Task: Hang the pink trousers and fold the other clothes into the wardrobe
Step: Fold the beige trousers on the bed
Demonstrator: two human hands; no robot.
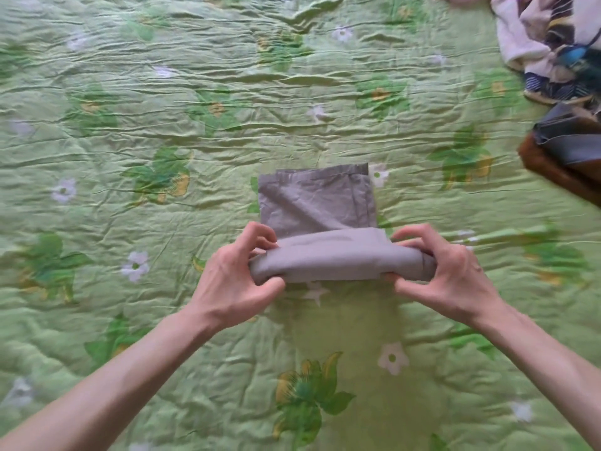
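Observation:
A grey garment (317, 203) lies on the green flowered bedspread (162, 125), its near part rolled into a thick bundle and its far part flat. My left hand (239, 275) grips the left end of the roll, thumb below and fingers curled over the top. My right hand (445, 271) grips the right end the same way. The roll is lifted slightly off the bedspread. No pink trousers can be picked out for certain in this view.
A heap of unfolded clothes (549, 47), pale pink, white and dark patterned, lies at the far right corner. Below it sit folded grey and brown garments (566, 151) at the right edge. The bedspread is wrinkled all over.

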